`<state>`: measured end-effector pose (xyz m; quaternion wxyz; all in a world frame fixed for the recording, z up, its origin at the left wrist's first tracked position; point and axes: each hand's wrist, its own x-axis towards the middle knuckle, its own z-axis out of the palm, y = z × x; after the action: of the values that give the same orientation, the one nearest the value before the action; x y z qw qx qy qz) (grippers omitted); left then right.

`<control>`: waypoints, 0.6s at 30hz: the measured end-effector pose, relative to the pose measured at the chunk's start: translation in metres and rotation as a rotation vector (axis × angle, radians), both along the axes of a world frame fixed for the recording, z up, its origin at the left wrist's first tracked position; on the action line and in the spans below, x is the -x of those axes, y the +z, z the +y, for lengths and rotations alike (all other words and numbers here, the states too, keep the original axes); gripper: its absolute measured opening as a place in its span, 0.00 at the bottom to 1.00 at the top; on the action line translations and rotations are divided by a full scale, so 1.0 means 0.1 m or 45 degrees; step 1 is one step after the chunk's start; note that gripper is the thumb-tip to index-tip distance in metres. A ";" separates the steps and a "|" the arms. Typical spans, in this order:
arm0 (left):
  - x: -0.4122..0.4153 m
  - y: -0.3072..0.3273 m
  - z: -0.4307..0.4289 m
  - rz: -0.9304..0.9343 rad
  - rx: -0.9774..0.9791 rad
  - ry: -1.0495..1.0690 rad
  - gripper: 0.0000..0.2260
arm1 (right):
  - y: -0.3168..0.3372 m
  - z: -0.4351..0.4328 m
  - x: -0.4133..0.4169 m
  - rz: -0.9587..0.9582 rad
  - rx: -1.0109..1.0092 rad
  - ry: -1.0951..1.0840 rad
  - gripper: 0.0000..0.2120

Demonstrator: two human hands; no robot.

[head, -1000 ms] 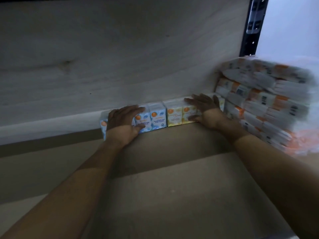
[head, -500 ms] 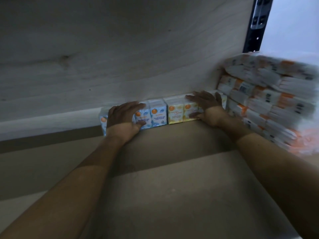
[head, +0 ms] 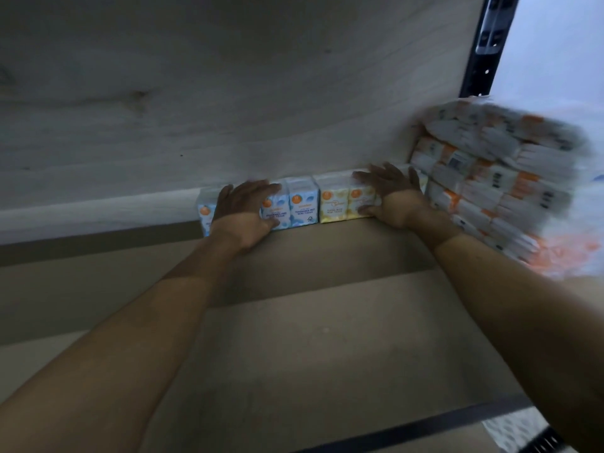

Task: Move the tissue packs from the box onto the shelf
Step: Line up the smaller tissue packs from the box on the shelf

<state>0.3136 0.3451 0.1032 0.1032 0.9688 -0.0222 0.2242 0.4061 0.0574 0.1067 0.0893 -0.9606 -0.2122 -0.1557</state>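
Tissue packs (head: 304, 204) stand in a single row at the very back of the shelf (head: 294, 338), upright and pressed side by side against the pale rear wall (head: 98, 217). I see my left hand (head: 243, 212) laid flat and open over the blue-printed packs at the row's left end, fingers spread across their fronts and tops, gripping nothing. My right hand (head: 389, 194) is likewise open, palm against the yellow-printed packs (head: 333, 206) at the right end, thumb low along their bottom edge and fingers reaching over the top. Between the two hands a blue pack and a yellow pack show their fronts fully, touching each other. Both bare forearms stretch in from the lower corners across the shelf board, which is a dull brown, matte surface crossed by bands of shadow; its front part is lighter than the strip near the packs. Just beside my right hand, a tall stack of white and orange wrapped packs (head: 496, 191) fills the right side of the shelf, its edges blurred. Overhead, the pale wood-grain underside of the upper board (head: 228, 76) covers most of the view, with a dark knot on its left part. A black metal upright (head: 487, 44) rises at the top right, and past it is a bright, pale wall (head: 555, 44). Everything inside the shelf is dim.
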 end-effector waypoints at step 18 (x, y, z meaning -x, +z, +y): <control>1.24 0.17 -0.61 0.312 0.362 -0.092 0.27 | 0.16 -0.11 1.69 0.277 -0.273 0.017 0.26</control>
<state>0.1897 0.2840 0.1203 0.2490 0.9631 -0.0123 0.1014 0.2372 0.0465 0.1226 0.2149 -0.9553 -0.1898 -0.0719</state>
